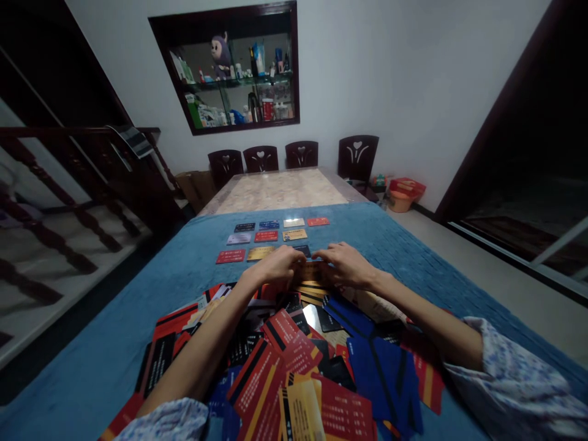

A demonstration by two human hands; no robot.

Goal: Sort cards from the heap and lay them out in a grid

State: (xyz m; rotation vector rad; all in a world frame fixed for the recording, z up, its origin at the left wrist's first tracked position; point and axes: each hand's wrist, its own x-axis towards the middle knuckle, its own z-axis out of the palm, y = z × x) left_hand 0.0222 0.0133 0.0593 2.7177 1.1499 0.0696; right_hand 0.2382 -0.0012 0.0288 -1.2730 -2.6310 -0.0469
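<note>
Dozens of glossy red, blue, black and gold plastic cards overlap in a loose heap (298, 352) on a blue textured cloth (404, 251), many showing striped backs. Patterned white-and-blue sleeves (519, 373) flank the heap, and the forearms cross it, covering cards beneath. At the heap's far edge, the left grip (281, 264) and right grip (349, 264) are curled narrow over fanned gold cards with black stripes (312, 288), probably to steady one from both ends; fingertip contact is hard to make out, so I cannot tell whether either holds it. Beyond the heap, ten rectangular cards (266, 236) lie in three rows, presumably spaced so each face stays visible; the dark one nearest the right grip is partly hidden. Farthest from the heap, the marbled counter (285, 187) blocks the lower parts of dark wooden chairs (358, 156).
</note>
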